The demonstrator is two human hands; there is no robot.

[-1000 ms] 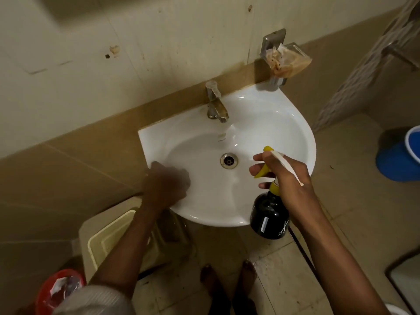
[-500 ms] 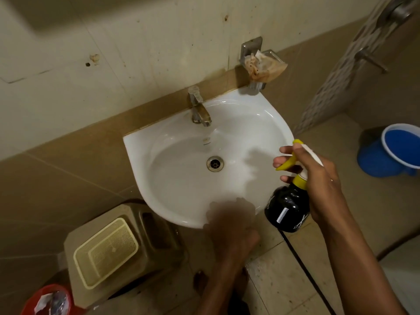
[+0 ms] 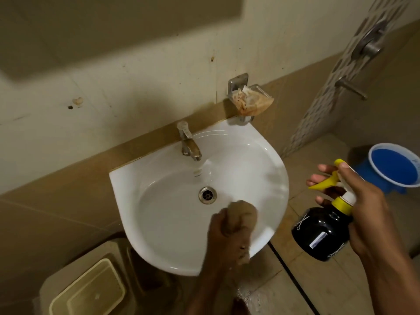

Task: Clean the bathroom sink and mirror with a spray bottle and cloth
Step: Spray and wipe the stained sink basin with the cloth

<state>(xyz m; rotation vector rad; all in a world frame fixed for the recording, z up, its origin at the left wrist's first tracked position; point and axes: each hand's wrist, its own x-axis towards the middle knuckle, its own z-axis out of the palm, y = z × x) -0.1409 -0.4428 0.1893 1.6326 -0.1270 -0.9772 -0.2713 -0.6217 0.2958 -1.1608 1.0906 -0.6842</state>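
A: Your left hand [image 3: 229, 235] was fisted on the cloth [image 3: 242, 215] in the sink [image 3: 261, 155], at 5 o'clock from the drain [image 3: 207, 195].
B: Right hand [image 3: 363, 201] clasped the spray bottle [image 3: 322, 233], off the rim at 3. You should've wiped in overlapping arcs toward the drain.

View: single head-worn wide-angle camera, no second view.
Position: above the sink's [image 3: 268, 169] front rim.
Facing: forward and steeply down toward the wall edge with the tap [image 3: 189, 144].
Nearness: close; basin fills mid-frame.

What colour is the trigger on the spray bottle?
Yellow trigger on a black spray bottle, seen in the head view.
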